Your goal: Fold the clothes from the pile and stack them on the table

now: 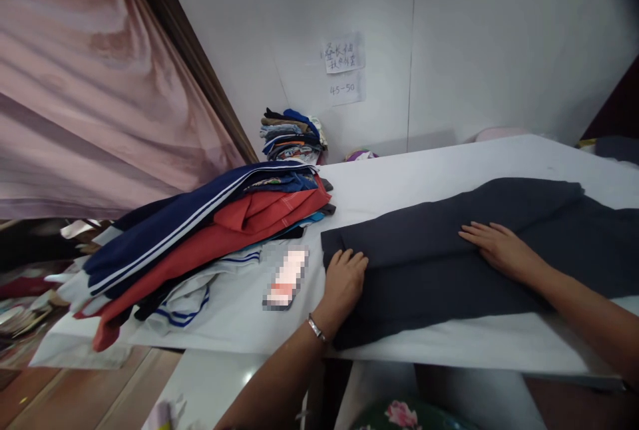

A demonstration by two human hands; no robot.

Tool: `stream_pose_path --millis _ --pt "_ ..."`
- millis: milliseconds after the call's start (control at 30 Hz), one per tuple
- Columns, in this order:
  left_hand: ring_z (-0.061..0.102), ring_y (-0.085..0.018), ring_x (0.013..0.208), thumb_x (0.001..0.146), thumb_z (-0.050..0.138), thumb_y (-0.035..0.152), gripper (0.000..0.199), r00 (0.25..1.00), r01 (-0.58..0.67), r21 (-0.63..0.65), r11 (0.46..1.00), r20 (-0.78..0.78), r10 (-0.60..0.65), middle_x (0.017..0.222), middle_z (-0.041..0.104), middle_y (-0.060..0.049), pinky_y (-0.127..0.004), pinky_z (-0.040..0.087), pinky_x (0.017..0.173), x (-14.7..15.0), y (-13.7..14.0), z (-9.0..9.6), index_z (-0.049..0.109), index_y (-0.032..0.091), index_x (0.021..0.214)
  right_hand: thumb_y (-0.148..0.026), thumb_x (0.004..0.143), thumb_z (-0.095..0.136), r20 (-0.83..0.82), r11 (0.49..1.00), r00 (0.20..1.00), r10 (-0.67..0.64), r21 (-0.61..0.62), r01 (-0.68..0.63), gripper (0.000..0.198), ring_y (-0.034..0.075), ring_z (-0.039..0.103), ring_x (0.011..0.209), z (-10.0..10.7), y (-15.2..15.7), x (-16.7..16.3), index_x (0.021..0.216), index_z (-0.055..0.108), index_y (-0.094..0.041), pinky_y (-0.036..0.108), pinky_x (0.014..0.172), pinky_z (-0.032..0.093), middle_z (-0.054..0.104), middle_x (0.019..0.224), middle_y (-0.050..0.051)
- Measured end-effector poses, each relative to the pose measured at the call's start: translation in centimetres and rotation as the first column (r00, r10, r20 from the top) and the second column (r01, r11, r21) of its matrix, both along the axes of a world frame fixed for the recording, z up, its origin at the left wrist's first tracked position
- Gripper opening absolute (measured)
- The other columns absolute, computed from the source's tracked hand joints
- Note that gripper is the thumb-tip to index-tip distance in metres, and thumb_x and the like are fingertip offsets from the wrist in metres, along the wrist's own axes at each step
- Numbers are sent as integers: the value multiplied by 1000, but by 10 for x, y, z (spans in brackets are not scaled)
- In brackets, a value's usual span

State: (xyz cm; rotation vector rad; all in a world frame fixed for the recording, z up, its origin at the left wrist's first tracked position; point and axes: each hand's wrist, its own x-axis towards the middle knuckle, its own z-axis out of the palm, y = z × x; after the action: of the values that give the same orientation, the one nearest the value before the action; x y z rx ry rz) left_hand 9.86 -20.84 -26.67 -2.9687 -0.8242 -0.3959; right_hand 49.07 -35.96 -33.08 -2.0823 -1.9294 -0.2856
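A long dark grey garment (424, 270) lies spread across the white table, running off toward the right edge of view; its exact kind is not clear. A lengthwise crease or overlap runs along its middle. On the garment's left end rests my left hand (345, 280), fingers slightly bent and apart on the cloth, thumb hidden. My right hand (496, 250) lies flat on the middle of the same garment, its fingers stretched out and pointing left. A bracelet circles my left wrist.
Left of the garment, a phone (287, 280) lies on the white tablecloth (239, 330). Beyond it is a pile of clothes with a red garment (239, 223) and a navy striped one (174, 230). A folded stack (294, 137) stands near the wall. A pink curtain (100, 84) hangs left.
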Motion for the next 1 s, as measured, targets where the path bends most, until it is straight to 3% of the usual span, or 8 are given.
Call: stream_pose_path --millis 100,200,333,500,633,767,933,1000 --pt "51 -26 125 87 43 7 44 999 23 -26 999 -43 -24 135 58 -7 -48 39 106 -6 0 -16 59 21 125 -21 74 42 -19 999 1000 -6 -44 5 56 28 46 131 -3 -5 -7 126 62 -30 54 107 35 57 135 3" --pt "52 -26 125 86 43 7 46 999 37 -30 999 -11 -37 135 58 -7 -49 39 106 -10 0 -22 58 21 127 -16 66 43 -100 993 995 -26 -115 14 64 26 43 133 12 -4 -11 126 61 -30 54 110 32 55 137 1" --pt "56 -28 120 89 53 25 35 992 47 -42 998 121 -41 130 61 -10 -49 45 102 -11 4 -11 61 20 122 -19 70 44 -245 998 969 -33 -56 20 63 24 42 134 49 12 -2 130 58 -29 50 113 31 53 140 0" --pt "57 -27 119 92 49 39 35 967 -20 -2 1000 256 20 128 62 -10 -45 47 100 4 26 10 64 21 118 -32 84 42 -182 971 963 -200 94 219 45 28 44 132 73 49 47 123 63 -24 51 110 35 58 134 6" --pt "47 -30 130 92 49 36 40 989 -79 12 997 124 77 139 53 -13 -48 41 105 21 41 13 60 18 125 -33 87 41 -86 893 891 -447 27 450 45 31 41 133 74 73 98 125 62 -22 53 107 38 54 137 9" --pt "33 -32 139 91 50 39 52 984 -147 -57 988 -109 140 151 37 -14 -54 33 110 29 41 6 49 16 138 -44 88 41 -27 828 830 -557 -93 553 49 36 34 137 71 83 133 131 56 -26 61 103 35 46 145 9" --pt "30 -28 142 96 38 42 52 943 -188 -138 973 -301 139 151 37 -8 -53 31 111 28 35 2 43 20 143 -53 88 38 8 719 762 -648 -323 615 54 36 39 133 47 61 154 132 54 -28 64 105 28 51 141 8" --pt "29 -26 142 97 36 43 52 937 -192 -147 970 -323 136 151 37 -7 -51 29 112 27 35 1 43 20 143 -53 89 33 9 682 725 -689 -331 652 55 37 43 129 32 46 155 130 57 -24 64 105 28 55 136 11"
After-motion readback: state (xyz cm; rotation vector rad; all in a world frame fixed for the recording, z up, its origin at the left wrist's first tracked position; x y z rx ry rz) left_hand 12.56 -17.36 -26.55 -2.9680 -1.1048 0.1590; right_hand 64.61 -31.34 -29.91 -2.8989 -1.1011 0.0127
